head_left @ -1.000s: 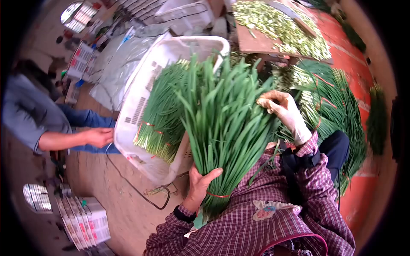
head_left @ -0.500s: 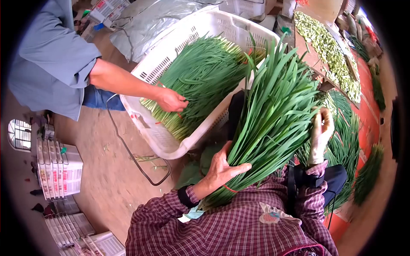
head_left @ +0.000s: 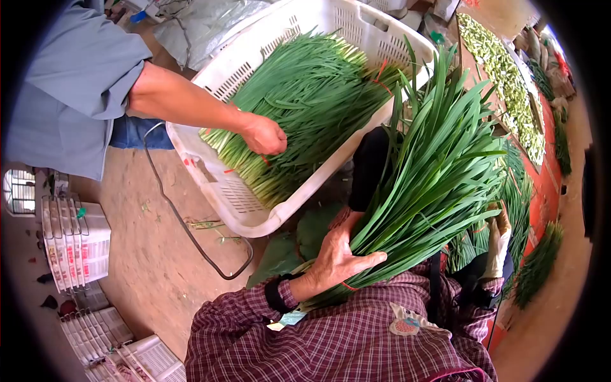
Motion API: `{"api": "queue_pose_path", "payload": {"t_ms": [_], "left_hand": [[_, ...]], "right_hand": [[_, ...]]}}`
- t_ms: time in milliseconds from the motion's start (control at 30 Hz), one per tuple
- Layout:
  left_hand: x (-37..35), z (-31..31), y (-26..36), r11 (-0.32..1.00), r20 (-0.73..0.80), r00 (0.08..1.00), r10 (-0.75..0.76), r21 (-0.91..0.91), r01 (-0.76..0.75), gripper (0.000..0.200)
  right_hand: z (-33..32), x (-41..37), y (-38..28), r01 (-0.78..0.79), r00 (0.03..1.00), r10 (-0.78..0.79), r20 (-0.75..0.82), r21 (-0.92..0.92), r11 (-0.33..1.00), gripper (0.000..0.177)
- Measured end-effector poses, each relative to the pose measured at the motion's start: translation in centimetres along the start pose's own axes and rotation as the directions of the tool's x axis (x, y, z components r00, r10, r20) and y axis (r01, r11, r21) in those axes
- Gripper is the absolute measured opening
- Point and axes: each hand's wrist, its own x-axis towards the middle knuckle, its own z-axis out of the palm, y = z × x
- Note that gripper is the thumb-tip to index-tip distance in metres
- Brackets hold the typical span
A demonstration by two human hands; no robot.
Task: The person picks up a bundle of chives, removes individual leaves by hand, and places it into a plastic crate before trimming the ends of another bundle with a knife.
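Observation:
A large bundle of long green leaves (head_left: 433, 184), tied near its base with a red band, leans across my lap. My left hand (head_left: 340, 258) is wrapped round its lower part, thumb on top. My right hand (head_left: 498, 239), in a pale glove, is at the right edge of the leaves with its fingers pointing up and apart; it holds nothing that I can see. Beyond the bundle, a white plastic basket (head_left: 286, 219) holds more green bundles (head_left: 299, 95) with pale stems and red bands.
Another person's hand (head_left: 264, 134) reaches into the basket from the left. A dark cable loop (head_left: 184, 223) lies on the floor beside stacked white crates (head_left: 76, 245). Chopped pale green pieces (head_left: 503, 76) lie on a board at right, near more green bundles (head_left: 538, 264).
My right hand has moved down and away from the leaves' upper side. The bundle's leaf tips have swung to the right. The other person's hand has shifted slightly right over the basket.

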Motion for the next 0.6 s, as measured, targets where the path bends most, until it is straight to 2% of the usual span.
{"api": "queue_pose_path", "payload": {"t_ms": [67,200,233,300,333,367,433,467,500,567,600], "left_hand": [[0.1,-0.1,-0.2,1.0,0.009,1.0,-0.012,-0.012,0.012,0.066],[0.1,-0.1,-0.2,0.998,0.017,0.999,-0.039,-0.051,0.04,0.066],[0.1,-0.2,-0.3,0.998,0.021,0.999,-0.04,-0.052,0.041,0.066],[0.2,-0.2,-0.4,0.998,0.023,0.999,-0.041,-0.048,0.042,0.067],[0.3,-0.2,-0.3,0.998,0.026,0.999,-0.042,-0.05,0.043,0.067],[0.3,-0.2,-0.3,0.997,0.031,0.998,-0.048,-0.051,0.05,0.067],[0.3,-0.3,-0.4,0.997,0.036,0.998,-0.056,-0.053,0.058,0.068],[0.2,-0.3,-0.6,0.998,0.03,0.998,-0.053,-0.043,0.054,0.069],[0.2,-0.2,-0.7,0.998,0.029,0.998,-0.049,-0.033,0.05,0.069],[0.3,-0.2,-0.5,0.997,0.029,0.998,-0.053,-0.062,0.055,0.069],[0.4,-0.2,-0.4,0.994,0.022,0.998,-0.061,-0.092,0.062,0.069]], "right_hand": [[0.1,-1.8,0.5,-0.059,0.99,0.063,0.125,-0.04,0.997,0.034],[3.6,-4.5,-2.5,-0.153,0.973,0.164,0.164,-0.076,0.985,0.035],[3.8,-4.7,-2.4,-0.192,0.956,0.218,0.196,-0.141,0.971,0.032],[4.6,-5.6,-2.6,-0.191,0.941,0.223,0.253,-0.147,0.971,0.024],[7.1,-6.1,-5.4,-0.307,0.929,0.331,0.167,-0.152,0.939,0.019],[7.8,-6.3,-5.7,-0.202,0.94,0.256,0.224,-0.237,0.95,0.019],[9.1,-7.4,-7.8,-0.193,0.938,0.246,0.246,-0.222,0.956,0.019],[10.3,-7.2,-9.3,-0.174,0.938,0.196,0.285,-0.101,0.98,0.016],[9.7,-7.2,-9.5,-0.385,0.839,0.413,0.353,-0.15,0.91,0.019],[10.0,-7.6,-8.1,-0.41,0.807,0.382,0.451,-0.04,0.911,0.032],[10.3,-7.9,-7.7,-0.507,0.749,0.408,0.522,0.055,0.86,0.052]]}}
